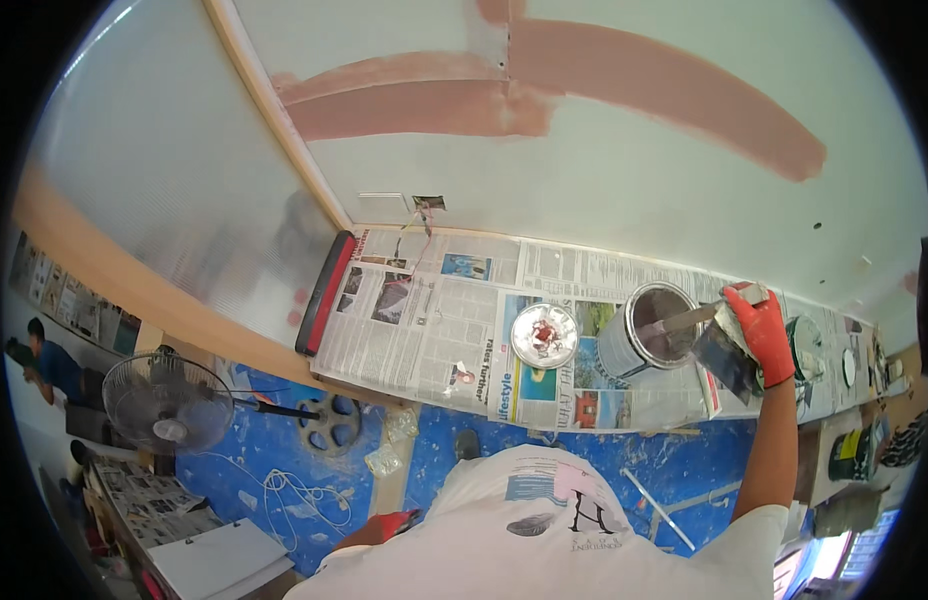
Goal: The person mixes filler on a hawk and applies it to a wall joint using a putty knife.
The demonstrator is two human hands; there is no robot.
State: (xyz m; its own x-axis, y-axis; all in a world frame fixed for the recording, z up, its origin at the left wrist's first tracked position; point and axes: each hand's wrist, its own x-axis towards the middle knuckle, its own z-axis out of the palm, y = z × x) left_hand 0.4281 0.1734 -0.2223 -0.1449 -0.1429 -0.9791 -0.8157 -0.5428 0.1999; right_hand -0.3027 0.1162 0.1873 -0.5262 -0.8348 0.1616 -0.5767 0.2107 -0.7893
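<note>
My right hand (764,335), in a red glove, is closed around a putty knife at the right end of the bench. A wide dark flat blade (726,358) hangs below the fingers. Just left of the hand stands an open metal can (624,345) with greyish-brown residue inside. A stained flat tool (674,322) reaches from the can's mouth toward my glove; whether it is part of what I grip is unclear. Left of the can lies its round metal lid (544,337), with a reddish smear in the middle. Low beside my body, my left hand (392,526), also red-gloved, is mostly hidden.
Newspaper (424,340) covers the bench along a wall (684,150) with pinkish filler patches. A red-and-black long tool case (326,293) lies at its left end. Wires (424,215) stick out of a wall box. A fan (169,400) stands left; another person (59,365) is beyond it.
</note>
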